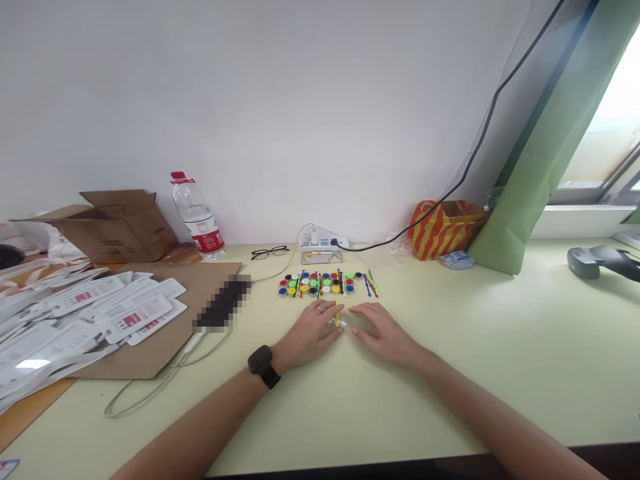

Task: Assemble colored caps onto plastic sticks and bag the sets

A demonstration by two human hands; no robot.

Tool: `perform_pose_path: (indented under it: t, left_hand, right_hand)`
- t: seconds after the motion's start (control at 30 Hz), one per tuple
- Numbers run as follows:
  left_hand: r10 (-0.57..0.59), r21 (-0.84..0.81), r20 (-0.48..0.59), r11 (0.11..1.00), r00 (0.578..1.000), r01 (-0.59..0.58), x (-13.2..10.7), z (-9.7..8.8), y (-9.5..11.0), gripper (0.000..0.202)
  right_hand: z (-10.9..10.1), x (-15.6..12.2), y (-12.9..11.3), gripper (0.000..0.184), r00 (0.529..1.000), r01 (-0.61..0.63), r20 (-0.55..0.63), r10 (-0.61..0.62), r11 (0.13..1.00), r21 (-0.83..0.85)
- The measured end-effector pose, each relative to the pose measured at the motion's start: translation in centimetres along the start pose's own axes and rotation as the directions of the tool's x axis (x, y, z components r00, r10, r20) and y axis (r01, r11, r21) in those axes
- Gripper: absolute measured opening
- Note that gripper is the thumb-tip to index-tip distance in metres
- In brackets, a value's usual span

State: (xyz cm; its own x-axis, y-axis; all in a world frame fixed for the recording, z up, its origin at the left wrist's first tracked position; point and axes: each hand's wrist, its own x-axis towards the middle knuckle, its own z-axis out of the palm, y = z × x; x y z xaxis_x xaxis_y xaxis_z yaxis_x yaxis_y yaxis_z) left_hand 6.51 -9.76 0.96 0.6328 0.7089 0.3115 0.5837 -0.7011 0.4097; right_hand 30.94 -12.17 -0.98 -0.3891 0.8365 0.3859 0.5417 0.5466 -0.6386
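Observation:
My left hand [307, 333], with a ring and a black wristband, is by a small yellow plastic stick [338, 315]. The stick stands between its fingertips and thumb, and seems to touch both. Small white pieces [342, 323] lie at its lower end. Just to the right, my right hand [385, 333] rests with thumb and fingers apart, nothing between them. Beyond the hands, rows of small coloured discs [327, 283] in red, blue, green, yellow, white and black lie with thin coloured sticks [369, 285] among and beside them.
Behind the discs are a power strip [325, 241] and glasses [270, 252]. To the left lie a blurred-out dark object [223, 305], a cable, white tags [135, 317] on cardboard [170, 353], a bottle [200, 220] and an open box [120, 227]. A striped bag [430, 233] stands back right.

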Motion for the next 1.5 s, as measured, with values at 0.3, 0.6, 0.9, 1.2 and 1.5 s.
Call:
perform_pose_path:
  t: [0.3, 0.6, 0.9, 1.2, 1.5]
  left_hand:
    - [0.074, -0.266, 0.041, 0.962, 0.996, -0.060, 0.0, -0.2, 1.7, 0.039]
    - [0.057, -0.305, -0.008, 0.951, 0.998, -0.057, -0.2, -1.1, 1.7, 0.054]
    - [-0.099, -0.140, -0.020, 0.986, 0.995, 0.095, -0.1, 0.0, 1.7, 0.035]
    - [0.027, -0.122, 0.047, 0.992, 0.999, -0.021, -0.2, -0.4, 1.7, 0.024]
    - [0.043, -0.125, 0.077, 0.992, 0.996, -0.033, -0.1, -0.6, 2.0, 0.016]
  right_hand:
    - [-0.5, 0.2, -1.7, 0.014, 1.000, 0.006, 0.006, -0.007, 0.996, 0.094]
    - [-0.8, -0.1, -2.3, 0.036, 0.995, 0.056, 0.081, -0.064, 0.993, 0.104]
    - [-1.5, -0.1, -3.0, 0.018, 0.972, 0.134, 0.192, -0.137, 0.991, 0.029]
    - [-4.2, 0.1, -0.8, 0.025, 0.977, 0.031, 0.213, -0.011, 0.996, -0.089]
    - [-7.5, -0.9, 3.4, 0.046, 0.966, -0.088, 0.222, 0.132, 0.977, -0.195]
